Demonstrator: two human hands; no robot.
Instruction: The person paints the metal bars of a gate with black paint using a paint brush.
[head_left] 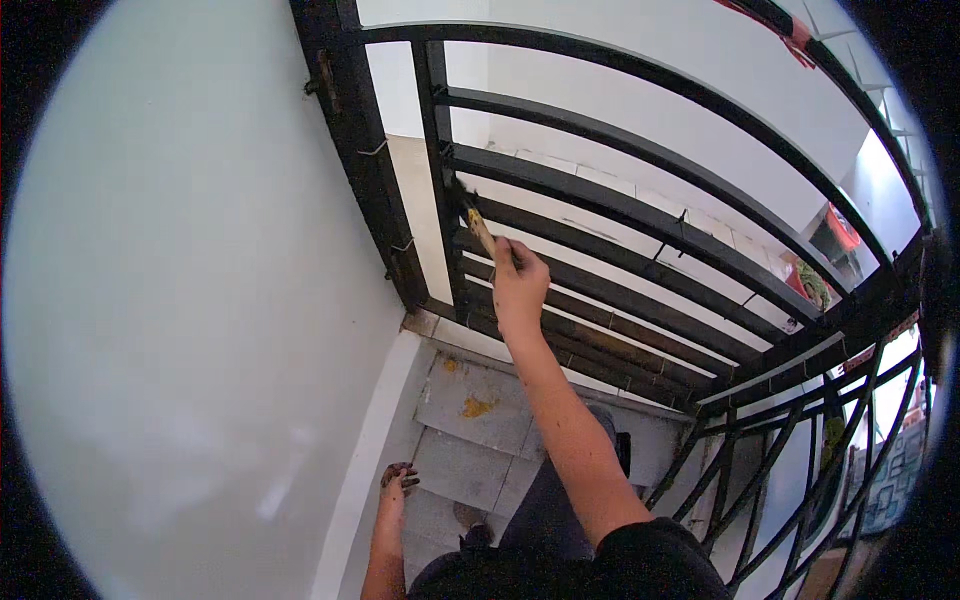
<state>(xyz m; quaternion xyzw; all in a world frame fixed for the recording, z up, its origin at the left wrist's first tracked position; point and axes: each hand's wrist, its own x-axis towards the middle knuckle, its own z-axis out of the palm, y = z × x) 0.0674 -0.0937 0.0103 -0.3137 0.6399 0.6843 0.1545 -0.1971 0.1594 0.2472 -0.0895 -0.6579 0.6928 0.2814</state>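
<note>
A paintbrush point(481, 234) with a pale wooden handle is gripped in my right hand point(521, 285), which reaches out ahead. Its dark bristles are at the upright bar point(441, 170) of a black metal railing, seemingly against it. Long black horizontal bars point(590, 195) run to the right from that upright, and some lower ones look brownish. Low on the left, beside the wall's foot, hangs my left hand point(399, 479). Dark stains cover its fingers, which are loosely bent and apart, with nothing visible in them.
A white wall point(200, 280) rises close on the left. Grey floor tiles point(465, 465) below carry yellowish stains. A thick black post point(365, 150) with bent wires stands beside the wall. Slanted black bars point(770, 460) close off the right; potted plants point(812, 282) stand beyond the railing.
</note>
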